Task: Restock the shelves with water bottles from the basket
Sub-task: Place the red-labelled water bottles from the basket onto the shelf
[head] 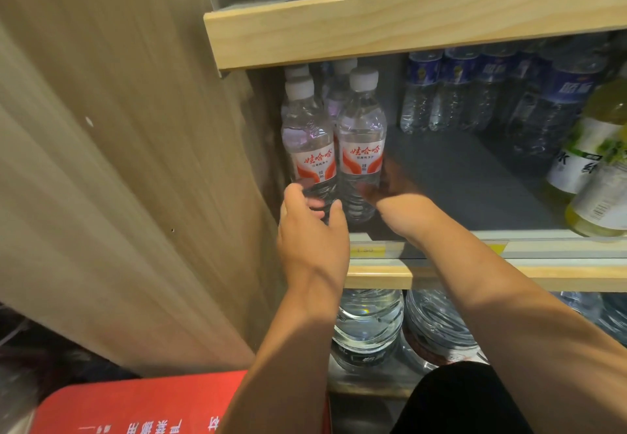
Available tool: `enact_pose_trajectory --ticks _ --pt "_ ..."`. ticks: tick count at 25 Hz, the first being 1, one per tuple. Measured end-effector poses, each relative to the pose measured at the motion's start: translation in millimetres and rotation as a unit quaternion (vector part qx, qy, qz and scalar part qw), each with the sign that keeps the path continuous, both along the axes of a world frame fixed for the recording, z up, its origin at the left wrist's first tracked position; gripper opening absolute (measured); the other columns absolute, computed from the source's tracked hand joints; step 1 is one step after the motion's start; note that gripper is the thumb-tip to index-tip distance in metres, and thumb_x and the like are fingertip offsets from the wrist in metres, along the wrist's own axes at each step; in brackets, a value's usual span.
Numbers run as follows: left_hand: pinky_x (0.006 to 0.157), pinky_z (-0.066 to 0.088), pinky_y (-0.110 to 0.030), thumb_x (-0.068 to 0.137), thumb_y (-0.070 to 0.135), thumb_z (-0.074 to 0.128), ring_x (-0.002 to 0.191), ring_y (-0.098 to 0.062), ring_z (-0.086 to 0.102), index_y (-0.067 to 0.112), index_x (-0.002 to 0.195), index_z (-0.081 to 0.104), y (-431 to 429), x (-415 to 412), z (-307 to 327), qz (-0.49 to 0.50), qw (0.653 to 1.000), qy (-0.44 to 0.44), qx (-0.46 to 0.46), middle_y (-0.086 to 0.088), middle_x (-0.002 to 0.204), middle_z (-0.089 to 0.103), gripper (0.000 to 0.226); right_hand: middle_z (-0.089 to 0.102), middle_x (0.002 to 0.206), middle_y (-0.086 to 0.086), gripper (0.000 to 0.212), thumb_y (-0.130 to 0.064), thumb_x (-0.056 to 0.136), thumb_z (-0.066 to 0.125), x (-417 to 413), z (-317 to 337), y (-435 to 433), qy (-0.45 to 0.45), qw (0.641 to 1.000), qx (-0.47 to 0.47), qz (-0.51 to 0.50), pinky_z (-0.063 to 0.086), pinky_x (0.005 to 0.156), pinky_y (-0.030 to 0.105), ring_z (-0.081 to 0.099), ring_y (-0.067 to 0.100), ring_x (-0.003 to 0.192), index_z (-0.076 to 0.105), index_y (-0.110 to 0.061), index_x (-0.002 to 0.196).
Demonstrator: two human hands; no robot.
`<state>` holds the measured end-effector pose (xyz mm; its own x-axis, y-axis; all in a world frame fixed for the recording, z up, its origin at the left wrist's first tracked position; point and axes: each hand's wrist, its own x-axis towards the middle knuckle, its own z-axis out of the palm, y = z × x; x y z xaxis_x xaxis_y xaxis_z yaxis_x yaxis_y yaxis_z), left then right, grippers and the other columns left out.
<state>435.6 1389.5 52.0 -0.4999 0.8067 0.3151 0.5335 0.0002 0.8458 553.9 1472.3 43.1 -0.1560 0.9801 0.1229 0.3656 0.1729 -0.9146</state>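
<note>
Bottles (361, 135) between left hand (310, 230), right hand (397, 196).

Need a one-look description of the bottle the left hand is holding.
On the middle shelf, far left against the wooden side panel, stand red-labelled water bottles. Yours is the front-left bottle, base gripped by the left hand, nearest the panel.
</note>
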Motion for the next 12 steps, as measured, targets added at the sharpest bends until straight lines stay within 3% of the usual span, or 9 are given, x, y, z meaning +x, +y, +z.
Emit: enact_pose_trajectory --ticks 2,7,10,12 --pt "0.083 0.049 -0.039 0.087 0.020 0.063 0.084 -0.022 0.061 0.016 0.101 0.060 4.3 -5.6 1.1 -0.007 1.000 0.020 -0.023 -0.004 0.097 0.062 0.016 0.054 0.138 -0.004 0.056 -0.029 0.091 0.062 0.1 -0.1 0.6 -0.005 1.000 -0.001 -0.001 0.042 0.105 0.043 0.052 0.020 0.125 0.039 -0.029 0.142" --pt "0.093 0.040 -0.032 0.091 0.008 0.054 0.101 -0.031 0.058 0.006 0.107 0.066 14.5 -18.5 -2.6 -0.007 0.996 0.052 -0.066 -0.015 0.111 0.058 0.021 0.054 0.139 -0.002 0.058 -0.028 0.091 0.062 1.5 1.4 2.7 -0.014 1.000 -0.016 0.000 0.040 0.107 0.049 0.051 0.023 0.126 0.037 -0.028 0.143" --pt "0.093 0.041 -0.031 0.090 0.008 0.054 0.100 -0.031 0.058 0.005 0.106 0.067 17.3 -20.2 -3.9 -0.010 0.996 0.043 -0.075 -0.015 0.113 0.056 0.021 0.054 0.139 -0.002 0.057 -0.024 0.091 0.063 -0.9 2.4 3.6 -0.013 1.000 -0.013 0.007 0.041 0.106 0.045 0.051 0.022 0.126 0.038 -0.027 0.143" --pt "0.093 0.038 -0.030 0.090 0.008 0.054 0.101 -0.031 0.057 0.005 0.107 0.066 18.1 -19.1 -3.2 -0.004 0.995 0.052 -0.082 -0.015 0.115 0.055 0.022 0.056 0.136 -0.003 0.057 -0.022 0.090 0.065 -3.4 2.8 3.6 -0.021 1.000 -0.007 0.005 0.043 0.101 0.036 0.054 0.020 0.123 0.040 -0.026 0.141"
